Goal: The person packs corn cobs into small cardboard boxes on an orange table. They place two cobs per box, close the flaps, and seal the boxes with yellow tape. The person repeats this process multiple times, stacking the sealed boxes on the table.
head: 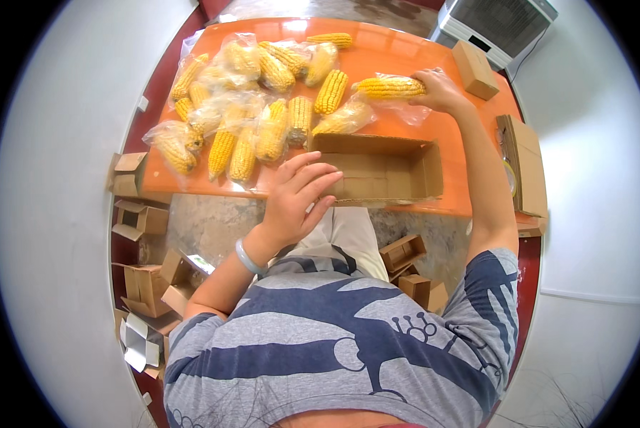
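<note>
My right hand (439, 92) grips one end of a yellow corn cob (389, 87) in a clear plastic bag, at the far right part of the orange table. My left hand (305, 187) is held with its fingers apart over the left end of an open cardboard box (429, 170); whether it touches the box cannot be told. The inside of that box shows bare cardboard. Just behind its rim lies a bagged cob (347, 115), with an unwrapped-looking cob (331, 92) farther back.
Many more cobs, most in clear bags, cover the left of the table (405, 53). A closed carton (474, 69), flattened cardboard (528, 166) and a tape roll (509, 176) line its right side. Boxes (146, 289) crowd the floor at left, others (413, 289) at right. An air cooler (494, 27) stands behind.
</note>
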`<state>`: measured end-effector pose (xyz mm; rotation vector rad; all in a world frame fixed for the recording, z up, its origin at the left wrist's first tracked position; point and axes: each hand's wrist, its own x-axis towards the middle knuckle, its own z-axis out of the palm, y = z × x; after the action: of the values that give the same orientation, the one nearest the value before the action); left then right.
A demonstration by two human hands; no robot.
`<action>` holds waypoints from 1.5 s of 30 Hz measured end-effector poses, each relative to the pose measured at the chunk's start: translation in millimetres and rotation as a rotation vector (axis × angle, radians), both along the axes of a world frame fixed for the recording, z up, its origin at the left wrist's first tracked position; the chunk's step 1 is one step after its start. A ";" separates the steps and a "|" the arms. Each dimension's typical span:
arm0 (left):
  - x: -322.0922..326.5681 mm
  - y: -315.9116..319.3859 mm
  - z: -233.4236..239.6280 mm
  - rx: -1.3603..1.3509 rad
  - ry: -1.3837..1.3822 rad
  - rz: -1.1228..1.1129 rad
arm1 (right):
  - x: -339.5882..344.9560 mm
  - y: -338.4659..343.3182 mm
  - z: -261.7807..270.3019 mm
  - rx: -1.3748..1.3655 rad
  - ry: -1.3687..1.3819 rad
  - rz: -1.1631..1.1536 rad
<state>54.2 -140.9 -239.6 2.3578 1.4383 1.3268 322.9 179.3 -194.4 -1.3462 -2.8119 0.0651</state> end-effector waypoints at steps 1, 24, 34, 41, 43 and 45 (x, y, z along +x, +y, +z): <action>0.0 1.0 0.4 0.016 -0.005 -0.001 | 8.6 -3.3 0.4 -0.007 0.026 -0.013; 46.0 54.0 77.1 -0.505 -1.209 -0.521 | -31.9 -251.7 29.0 -0.579 1.179 0.149; 48.4 6.1 41.6 -0.553 -1.084 -0.420 | -30.1 -293.6 47.4 -0.301 0.859 -0.083; 32.0 -12.8 39.0 -0.682 -1.172 -0.384 | -25.8 -283.6 48.8 -0.706 1.086 -0.142; 25.3 -13.1 42.1 -0.761 -1.263 -0.449 | -33.4 -281.6 45.1 -0.705 1.142 -0.118; 23.8 -14.5 39.2 -0.823 -1.298 -0.494 | -33.3 -279.2 41.2 -0.752 1.217 -0.124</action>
<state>78.0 -155.4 -200.3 0.8309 0.6545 1.2682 289.7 -99.9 -153.2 -0.9490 -1.6486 1.4572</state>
